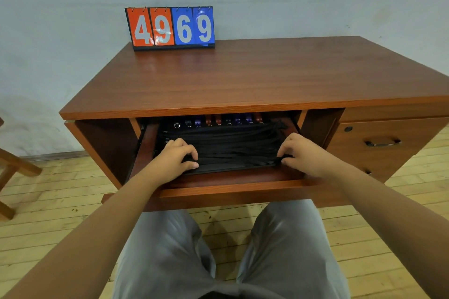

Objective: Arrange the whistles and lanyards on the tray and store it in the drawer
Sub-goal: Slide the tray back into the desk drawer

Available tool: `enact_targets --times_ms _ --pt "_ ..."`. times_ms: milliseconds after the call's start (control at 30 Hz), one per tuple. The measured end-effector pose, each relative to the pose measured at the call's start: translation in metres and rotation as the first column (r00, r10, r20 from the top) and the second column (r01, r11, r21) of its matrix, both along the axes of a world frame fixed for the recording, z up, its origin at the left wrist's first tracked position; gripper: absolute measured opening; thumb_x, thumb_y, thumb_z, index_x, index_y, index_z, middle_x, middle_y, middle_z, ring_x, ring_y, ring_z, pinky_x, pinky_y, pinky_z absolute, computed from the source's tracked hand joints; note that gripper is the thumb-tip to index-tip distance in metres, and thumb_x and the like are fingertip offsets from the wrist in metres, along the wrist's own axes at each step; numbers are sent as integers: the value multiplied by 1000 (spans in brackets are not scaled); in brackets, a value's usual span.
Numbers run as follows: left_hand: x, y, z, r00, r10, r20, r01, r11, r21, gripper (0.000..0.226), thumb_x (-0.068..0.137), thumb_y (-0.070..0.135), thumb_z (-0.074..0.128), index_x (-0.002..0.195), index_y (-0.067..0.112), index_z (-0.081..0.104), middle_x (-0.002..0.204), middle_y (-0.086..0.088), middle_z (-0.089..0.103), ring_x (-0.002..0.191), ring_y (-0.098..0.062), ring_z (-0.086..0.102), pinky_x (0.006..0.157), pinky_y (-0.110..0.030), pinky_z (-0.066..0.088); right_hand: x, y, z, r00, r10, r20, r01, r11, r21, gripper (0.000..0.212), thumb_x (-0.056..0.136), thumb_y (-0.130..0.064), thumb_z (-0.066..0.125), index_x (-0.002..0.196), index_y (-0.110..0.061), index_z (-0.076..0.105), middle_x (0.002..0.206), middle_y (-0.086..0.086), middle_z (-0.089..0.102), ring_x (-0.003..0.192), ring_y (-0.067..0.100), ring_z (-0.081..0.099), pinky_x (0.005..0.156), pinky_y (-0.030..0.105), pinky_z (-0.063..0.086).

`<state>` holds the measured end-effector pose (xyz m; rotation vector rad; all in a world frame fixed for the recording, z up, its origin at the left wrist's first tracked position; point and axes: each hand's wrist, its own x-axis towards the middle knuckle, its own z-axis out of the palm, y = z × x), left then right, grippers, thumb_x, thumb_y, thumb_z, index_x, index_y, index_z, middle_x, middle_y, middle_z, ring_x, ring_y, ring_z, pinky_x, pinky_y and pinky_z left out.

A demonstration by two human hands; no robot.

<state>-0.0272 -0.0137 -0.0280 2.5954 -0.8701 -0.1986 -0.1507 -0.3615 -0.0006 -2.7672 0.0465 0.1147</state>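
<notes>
A black tray (230, 169) lies inside the open drawer (218, 192) under the desk top. Black lanyards (230, 145) stretch across it in rows. Several whistles (218, 121), blue, red and black, line its far edge, half hidden in shadow under the desk top. My left hand (176, 156) grips the tray's front left edge, thumb under the rim. My right hand (300, 154) grips its front right edge, fingers curled over the lanyards.
A flip scoreboard (170, 28) reading 4969 stands at the back left of the wooden desk (255, 80). A shut drawer with a metal handle (381, 143) is on the right. A wooden stool leg (14, 167) is at the left. My knees sit under the drawer.
</notes>
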Motion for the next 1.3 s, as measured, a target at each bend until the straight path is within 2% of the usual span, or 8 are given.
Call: enact_targets --times_ms 367,533,733,867,967,1033,1167,1300 --pt "6 1 0 999 27 28 -27 1000 -1 6 90 30 68 94 27 65 108 3 50 109 -17 41 94 -32 37 7 -7 1 988 -132 79 136 989 -58 30 97 -10 58 124 -23 65 123 -2 48 109 20 58 94 26 47" --pt "1 4 5 997 40 65 -35 997 -74 26 90 32 68 114 27 60 110 4 50 110 -15 43 98 -34 41 -6 18 9 963 -202 179 185 977 103 39 97 -17 57 136 -19 54 132 0 44 90 14 62 84 27 54" --pt "-45 13 23 986 80 148 -35 958 -285 10 93 28 63 102 25 62 99 9 54 95 -6 51 84 -21 43 -46 92 11 953 -108 284 1 936 353 9 98 -21 60 96 -21 68 90 -9 67 79 2 61 74 18 47" --pt "-102 17 25 993 101 -65 -119 882 -457 5 94 22 60 91 24 64 80 4 62 76 -9 60 68 -17 48 -69 125 -9 972 -217 -95 200 537 819 25 101 -19 56 93 -2 71 82 11 76 70 20 66 67 36 52" --pt "-135 8 6 929 58 -364 -282 749 -600 13 96 18 58 89 9 64 68 -3 64 62 -16 62 60 -26 51 -79 136 -33 885 -180 -430 462 226 857 48 101 -39 54 109 7 65 95 19 77 83 27 73 72 35 57" --pt "-149 0 -15 755 33 -655 -525 630 -573 35 92 35 57 93 1 64 68 -6 67 65 -24 65 58 -27 53 -82 140 -51 816 -127 -564 560 -67 826 65 96 -55 52 123 4 52 114 26 71 102 33 72 81 40 58" --pt "-155 -6 -52 307 -225 -925 -853 365 -372 72 92 62 42 134 5 45 110 -27 70 103 -35 70 92 -43 55 -77 143 -77 808 -200 -554 393 -518 760 101 84 -67 50 157 -5 18 146 29 46 120 36 58 91 43 53" --pt "-145 -8 -59 361 -447 -818 -921 -33 -388 79 88 60 43 151 16 26 134 -30 53 127 -37 53 113 -48 38 -70 149 -82 823 -260 -506 240 -647 724 97 83 -69 48 158 -14 23 140 21 51 122 36 56 94 48 49"
